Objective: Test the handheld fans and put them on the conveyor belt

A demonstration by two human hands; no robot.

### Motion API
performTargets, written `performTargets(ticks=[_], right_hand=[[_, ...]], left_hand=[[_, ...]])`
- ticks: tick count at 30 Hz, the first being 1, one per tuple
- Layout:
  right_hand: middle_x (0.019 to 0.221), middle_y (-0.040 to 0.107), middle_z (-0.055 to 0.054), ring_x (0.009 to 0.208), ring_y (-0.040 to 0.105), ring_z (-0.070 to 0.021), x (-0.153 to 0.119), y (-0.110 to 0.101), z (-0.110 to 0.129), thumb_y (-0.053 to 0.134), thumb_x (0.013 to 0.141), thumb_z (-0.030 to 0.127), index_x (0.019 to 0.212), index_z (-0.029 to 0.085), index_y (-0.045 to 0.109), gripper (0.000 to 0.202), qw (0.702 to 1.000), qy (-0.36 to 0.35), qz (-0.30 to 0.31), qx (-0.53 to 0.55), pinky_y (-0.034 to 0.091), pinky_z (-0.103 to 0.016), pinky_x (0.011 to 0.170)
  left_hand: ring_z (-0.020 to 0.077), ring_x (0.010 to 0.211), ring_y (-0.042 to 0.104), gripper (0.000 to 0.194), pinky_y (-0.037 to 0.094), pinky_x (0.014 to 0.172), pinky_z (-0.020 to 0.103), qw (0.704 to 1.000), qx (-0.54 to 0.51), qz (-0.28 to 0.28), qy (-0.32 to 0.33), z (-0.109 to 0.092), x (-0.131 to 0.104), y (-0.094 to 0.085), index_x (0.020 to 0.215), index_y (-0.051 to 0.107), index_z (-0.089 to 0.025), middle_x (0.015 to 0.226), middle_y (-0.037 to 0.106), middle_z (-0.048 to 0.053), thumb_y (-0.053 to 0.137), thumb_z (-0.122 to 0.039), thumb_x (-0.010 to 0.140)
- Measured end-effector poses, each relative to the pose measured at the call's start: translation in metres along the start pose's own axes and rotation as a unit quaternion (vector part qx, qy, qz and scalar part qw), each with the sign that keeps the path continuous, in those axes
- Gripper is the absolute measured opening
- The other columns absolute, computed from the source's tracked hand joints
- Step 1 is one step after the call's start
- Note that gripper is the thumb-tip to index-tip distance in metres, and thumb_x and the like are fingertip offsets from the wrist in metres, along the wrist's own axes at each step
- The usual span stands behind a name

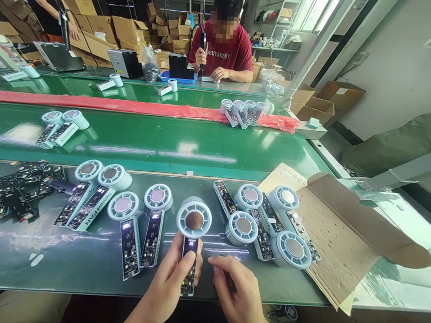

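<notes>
My left hand point(168, 281) is wrapped round the handle of a pale blue handheld fan point(194, 218). Its round head points up, and the thumb presses on the bare black circuit board, where a small display glows with what looks like 20. Just right of it, my right hand point(238, 288) hovers over the table edge, fingers loosely bent and apart, holding nothing. To the left lie two more fans with lit displays, one fan point(157, 197) nearer and another fan point(124, 206) beyond it. Several fans with exposed boards, such as this fan point(242, 227), cluster on the right.
Loose black circuit boards point(18, 187) are heaped at far left. A torn cardboard sheet point(336, 229) lies at right. Beyond runs a green conveyor belt point(165, 138) carrying fans, with a red wrap strip point(130, 107) behind it. Opposite, a co-worker point(227, 49) holds an upright tool.
</notes>
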State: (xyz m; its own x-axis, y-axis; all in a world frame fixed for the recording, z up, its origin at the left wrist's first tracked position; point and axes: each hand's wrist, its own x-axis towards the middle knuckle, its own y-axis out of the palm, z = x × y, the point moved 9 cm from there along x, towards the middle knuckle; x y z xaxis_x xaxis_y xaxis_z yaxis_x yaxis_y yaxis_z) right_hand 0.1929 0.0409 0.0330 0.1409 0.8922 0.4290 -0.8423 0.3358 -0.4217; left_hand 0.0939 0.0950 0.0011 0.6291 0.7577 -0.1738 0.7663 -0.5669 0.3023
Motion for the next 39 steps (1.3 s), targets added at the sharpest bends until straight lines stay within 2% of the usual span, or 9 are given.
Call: performTargets(ticks=[18, 39], right_hand=[[0.07, 0.057, 0.0, 0.058, 0.052, -0.0128, -0.0009, 0.001, -0.0013, 0.043, 0.089, 0.008, 0.101, 0.02, 0.054, 0.02, 1.0, 0.001, 0.002, 0.004, 0.042, -0.023, 0.054], [0.07, 0.057, 0.0, 0.058, 0.052, -0.0133, -0.001, 0.0021, -0.0022, 0.043, 0.089, 0.008, 0.101, 0.02, 0.055, 0.02, 1.0, 0.002, 0.003, 0.002, 0.042, -0.024, 0.055]], left_hand=[[0.0104, 0.064, 0.042, 0.015, 0.041, 0.061, 0.025, 1.0, -0.01, -0.006, -0.001, 0.0015, 0.0003, -0.002, 0.094, 0.046, -0.022, 0.075, 0.044, -0.001, 0.037, -0.034, 0.095], [0.0114, 0.064, 0.043, 0.012, 0.041, 0.063, 0.026, 1.0, 0.012, -0.008, 0.004, -0.0021, 0.0001, -0.0013, 0.095, 0.044, -0.024, 0.075, 0.044, -0.001, 0.036, -0.033, 0.095]])
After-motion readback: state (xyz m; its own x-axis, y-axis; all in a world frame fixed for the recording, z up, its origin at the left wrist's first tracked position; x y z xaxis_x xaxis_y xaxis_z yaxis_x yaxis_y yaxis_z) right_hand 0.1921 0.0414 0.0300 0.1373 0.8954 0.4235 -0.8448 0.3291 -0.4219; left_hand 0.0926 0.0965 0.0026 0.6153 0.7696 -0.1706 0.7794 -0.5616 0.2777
